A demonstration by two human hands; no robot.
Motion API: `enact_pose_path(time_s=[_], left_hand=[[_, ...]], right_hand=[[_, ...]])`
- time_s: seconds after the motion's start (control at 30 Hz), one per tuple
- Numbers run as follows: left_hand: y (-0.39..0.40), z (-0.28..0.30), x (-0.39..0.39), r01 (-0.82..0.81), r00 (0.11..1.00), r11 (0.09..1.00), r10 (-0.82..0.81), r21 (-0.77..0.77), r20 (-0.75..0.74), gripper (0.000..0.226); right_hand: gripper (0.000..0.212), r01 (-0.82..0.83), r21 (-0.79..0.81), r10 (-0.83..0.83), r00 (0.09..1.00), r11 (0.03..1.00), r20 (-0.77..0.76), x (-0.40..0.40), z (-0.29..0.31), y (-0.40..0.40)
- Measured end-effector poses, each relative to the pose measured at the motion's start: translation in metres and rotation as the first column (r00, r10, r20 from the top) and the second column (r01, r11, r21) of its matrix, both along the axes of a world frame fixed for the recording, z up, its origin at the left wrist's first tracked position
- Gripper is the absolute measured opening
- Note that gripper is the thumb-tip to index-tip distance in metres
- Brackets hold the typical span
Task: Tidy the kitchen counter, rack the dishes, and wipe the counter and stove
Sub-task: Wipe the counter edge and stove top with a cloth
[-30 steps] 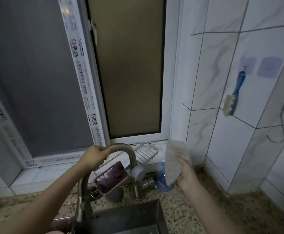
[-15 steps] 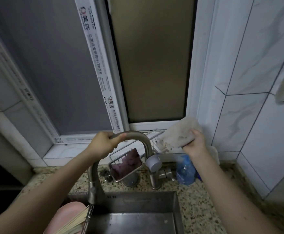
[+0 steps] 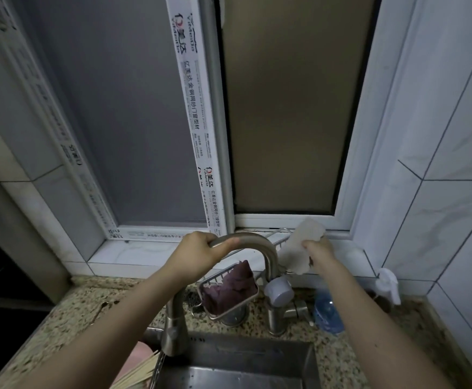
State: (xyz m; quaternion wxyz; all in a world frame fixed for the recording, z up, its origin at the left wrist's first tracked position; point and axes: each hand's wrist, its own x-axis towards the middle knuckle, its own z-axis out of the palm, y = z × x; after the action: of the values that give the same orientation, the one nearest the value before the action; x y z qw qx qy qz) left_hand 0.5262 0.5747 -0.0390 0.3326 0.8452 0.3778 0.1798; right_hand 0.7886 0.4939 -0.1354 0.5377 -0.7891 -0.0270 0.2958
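Note:
My left hand (image 3: 198, 249) grips the top of the curved steel faucet neck (image 3: 257, 244) above the steel sink (image 3: 229, 366). My right hand (image 3: 317, 249) holds a stained off-white cloth (image 3: 302, 248) against the window sill, beside a wire rack (image 3: 281, 238) that stands there. A second wire basket (image 3: 229, 297) hangs at the faucet with a purple rag (image 3: 233, 283) in it. Granite counter (image 3: 83, 313) surrounds the sink.
A blue bottle (image 3: 327, 313) stands on the counter right of the faucet base, and a white pump dispenser (image 3: 387, 283) sits in the tiled corner. Bamboo chopsticks (image 3: 136, 373) and something pink lie at the sink's left end. The window frame (image 3: 201, 136) rises right behind.
The view swung left and down, dropping the wall brush out of sight. My right hand carried the cloth from in front of the tiles to the sill. My left hand kept its grip on the faucet.

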Motion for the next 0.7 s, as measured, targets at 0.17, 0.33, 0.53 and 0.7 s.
enact_pose_path(time_s=[0.17,0.33,0.53,0.7], left_hand=[[0.004,-0.003,-0.001,0.017,1.000,1.000,-0.017,0.009,-0.009,0.069],[0.007,-0.005,0.001,0.024,1.000,0.999,-0.023,0.025,-0.014,0.070],[0.008,-0.004,0.001,0.022,1.000,0.999,-0.021,0.033,-0.013,0.075],[0.004,-0.001,0.001,0.034,0.999,0.999,-0.034,-0.004,0.002,0.071]], right_hand=[[0.040,-0.180,-0.166,0.212,0.957,0.970,0.200,0.010,0.011,-0.002],[0.054,0.029,-0.275,0.177,0.700,0.961,0.692,0.003,0.016,-0.022],[0.035,-0.409,-0.683,0.782,0.466,0.605,0.414,-0.019,-0.010,-0.031],[0.032,-0.420,-0.381,0.566,0.568,0.824,0.597,-0.032,-0.013,-0.038]])
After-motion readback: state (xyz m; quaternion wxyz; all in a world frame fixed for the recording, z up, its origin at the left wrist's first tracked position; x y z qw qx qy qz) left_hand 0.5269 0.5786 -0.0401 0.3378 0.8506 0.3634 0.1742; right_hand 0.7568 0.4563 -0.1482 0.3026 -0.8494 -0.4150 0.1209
